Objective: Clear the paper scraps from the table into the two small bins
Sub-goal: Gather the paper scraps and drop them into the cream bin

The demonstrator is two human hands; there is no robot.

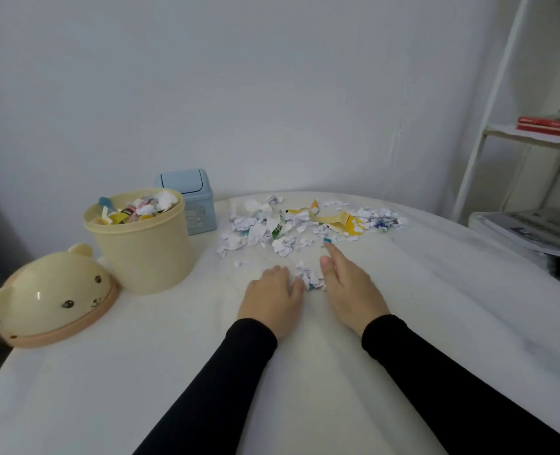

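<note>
A small heap of white paper scraps (309, 277) lies on the white table (304, 372) between my two hands. My left hand (273, 298) lies palm down left of the heap, its fingers curled against the scraps. My right hand (350, 290) rests on its edge to the right, fingers straight and touching the heap. A wider spread of white, yellow and green scraps (304, 224) covers the far part of the table. The cream round bin (140, 247) at the left is filled to the brim with scraps. Behind it stands a small blue bin (190, 200) with a swing lid.
The cream bin's bear-faced lid (48, 298) lies on the table's left edge. A white shelf (518, 133) with red books stands at the right by the wall. A stack of papers (531, 231) lies beside the table's right side.
</note>
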